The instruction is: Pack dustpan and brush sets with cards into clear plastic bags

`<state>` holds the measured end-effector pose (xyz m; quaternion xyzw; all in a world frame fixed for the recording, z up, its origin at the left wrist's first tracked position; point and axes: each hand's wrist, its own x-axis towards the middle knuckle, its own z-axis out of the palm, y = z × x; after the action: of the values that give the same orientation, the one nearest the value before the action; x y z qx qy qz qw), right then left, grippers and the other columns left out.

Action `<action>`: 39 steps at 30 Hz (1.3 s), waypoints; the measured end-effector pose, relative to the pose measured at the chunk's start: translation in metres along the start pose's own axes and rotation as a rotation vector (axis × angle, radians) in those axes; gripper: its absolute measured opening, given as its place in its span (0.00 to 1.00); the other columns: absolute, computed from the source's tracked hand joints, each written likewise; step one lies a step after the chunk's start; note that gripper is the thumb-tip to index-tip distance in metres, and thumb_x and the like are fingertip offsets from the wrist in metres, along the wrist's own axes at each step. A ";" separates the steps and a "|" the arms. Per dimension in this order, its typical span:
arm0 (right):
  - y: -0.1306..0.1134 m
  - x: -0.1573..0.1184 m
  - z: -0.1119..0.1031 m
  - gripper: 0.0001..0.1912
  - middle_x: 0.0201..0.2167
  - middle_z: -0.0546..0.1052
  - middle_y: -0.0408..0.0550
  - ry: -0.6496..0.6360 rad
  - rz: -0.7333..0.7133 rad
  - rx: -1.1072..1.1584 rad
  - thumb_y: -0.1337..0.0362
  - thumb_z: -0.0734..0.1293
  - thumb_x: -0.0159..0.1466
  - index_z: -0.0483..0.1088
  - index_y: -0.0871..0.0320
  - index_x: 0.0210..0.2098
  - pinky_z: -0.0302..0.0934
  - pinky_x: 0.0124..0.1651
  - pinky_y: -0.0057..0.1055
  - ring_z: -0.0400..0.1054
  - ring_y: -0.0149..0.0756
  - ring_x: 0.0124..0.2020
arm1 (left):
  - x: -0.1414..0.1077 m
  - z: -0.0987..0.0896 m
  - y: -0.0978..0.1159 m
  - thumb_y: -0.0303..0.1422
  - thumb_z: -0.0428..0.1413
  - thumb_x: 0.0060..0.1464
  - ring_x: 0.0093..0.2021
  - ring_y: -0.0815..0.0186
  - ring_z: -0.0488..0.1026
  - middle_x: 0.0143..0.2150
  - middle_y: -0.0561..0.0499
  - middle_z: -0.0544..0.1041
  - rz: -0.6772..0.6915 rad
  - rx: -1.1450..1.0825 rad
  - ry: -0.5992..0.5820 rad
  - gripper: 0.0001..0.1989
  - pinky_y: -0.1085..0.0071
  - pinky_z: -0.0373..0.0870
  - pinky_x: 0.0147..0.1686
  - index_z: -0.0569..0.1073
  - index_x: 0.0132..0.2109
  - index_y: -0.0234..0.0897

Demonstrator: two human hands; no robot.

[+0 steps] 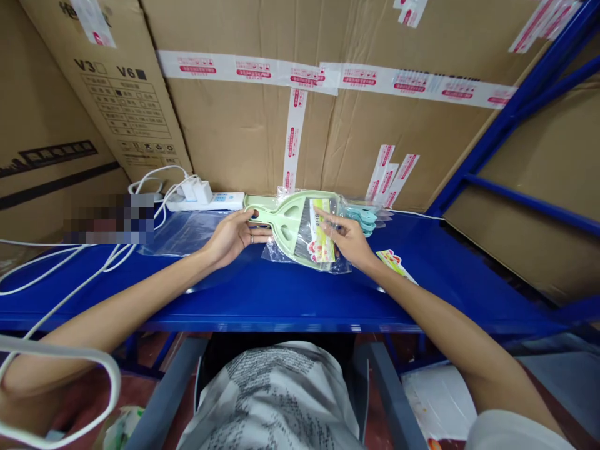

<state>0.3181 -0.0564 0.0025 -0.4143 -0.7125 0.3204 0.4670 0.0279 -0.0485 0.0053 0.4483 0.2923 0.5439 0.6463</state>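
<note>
A pale green dustpan [287,226] with a brush of dark bristles lies in a clear plastic bag [276,252] above the blue table. My left hand [235,236] is closed round the handle end, at the left. At the wide end, my right hand [347,236] has its fingers on a yellow and white printed label card [322,234], which lies over the bristles. Whether the card is inside or outside the bag I cannot tell. Just behind my right hand are teal plastic pieces [362,219] in clear wrapping. Another printed card [396,265] lies beside my right wrist.
Clear plastic bags [187,232] lie on the blue table [281,300] at left. Behind them sits a white power strip [225,201] with plugs and trailing white cables [112,256]. Large taped cardboard boxes [234,131] wall the back. A blue metal frame [497,131] rises at right.
</note>
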 end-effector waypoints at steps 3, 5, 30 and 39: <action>-0.004 -0.002 0.000 0.30 0.12 0.68 0.37 0.015 0.018 -0.063 0.48 0.72 0.68 0.78 0.55 0.64 0.54 0.16 0.28 0.56 0.31 0.13 | 0.000 0.000 0.000 0.28 0.49 0.70 0.35 0.55 0.86 0.36 0.40 0.84 -0.014 -0.002 0.000 0.07 0.59 0.85 0.39 0.70 0.42 0.34; -0.007 -0.002 -0.003 0.31 0.13 0.67 0.36 -0.003 0.005 -0.064 0.48 0.73 0.67 0.78 0.55 0.65 0.54 0.16 0.27 0.56 0.30 0.13 | 0.001 -0.001 0.000 0.28 0.49 0.70 0.35 0.56 0.86 0.36 0.40 0.84 -0.020 -0.002 0.009 0.07 0.61 0.84 0.38 0.70 0.42 0.34; -0.012 0.003 -0.006 0.35 0.36 0.80 0.42 0.054 0.069 0.257 0.43 0.74 0.65 0.67 0.44 0.67 0.65 0.19 0.30 0.67 0.30 0.19 | 0.009 -0.007 0.000 0.28 0.48 0.69 0.35 0.55 0.85 0.36 0.40 0.83 -0.089 -0.062 0.085 0.08 0.56 0.85 0.43 0.68 0.39 0.36; -0.015 0.012 -0.013 0.47 0.45 0.83 0.47 0.058 0.368 0.406 0.53 0.84 0.52 0.57 0.46 0.62 0.72 0.28 0.34 0.77 0.39 0.31 | 0.004 -0.001 -0.004 0.27 0.52 0.66 0.44 0.49 0.87 0.41 0.36 0.84 -0.078 -0.108 0.001 0.05 0.50 0.84 0.51 0.71 0.39 0.34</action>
<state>0.3233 -0.0516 0.0251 -0.4437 -0.5327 0.5239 0.4948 0.0299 -0.0440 0.0016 0.4008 0.2800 0.5335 0.6901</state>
